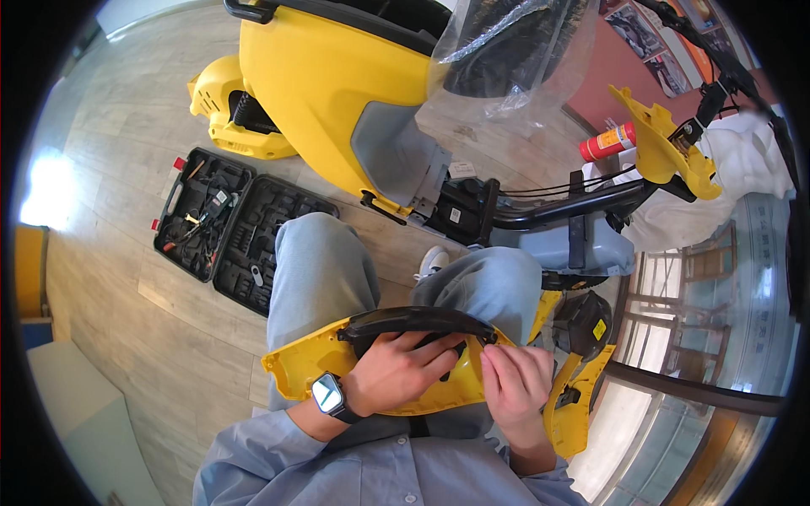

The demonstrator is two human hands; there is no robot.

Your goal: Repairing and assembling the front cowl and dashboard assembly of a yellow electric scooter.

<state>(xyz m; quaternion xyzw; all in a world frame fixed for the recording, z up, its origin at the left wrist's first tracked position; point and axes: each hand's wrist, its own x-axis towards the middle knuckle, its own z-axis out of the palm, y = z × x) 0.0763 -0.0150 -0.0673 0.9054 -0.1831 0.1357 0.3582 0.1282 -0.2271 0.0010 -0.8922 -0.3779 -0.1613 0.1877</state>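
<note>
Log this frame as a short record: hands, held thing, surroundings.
left hand: grips the yellow panel at its black trim; watch on wrist
right hand: fingertips on the panel's right edge
panel: lies across the person's lap
scooter: yellow, partly stripped, ahead on the floor
tool case: open, black, left of the knees

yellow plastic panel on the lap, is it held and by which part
Yes: the left hand grips the yellow plastic panel at its black curved trim, and the right hand pinches its right edge.
</note>
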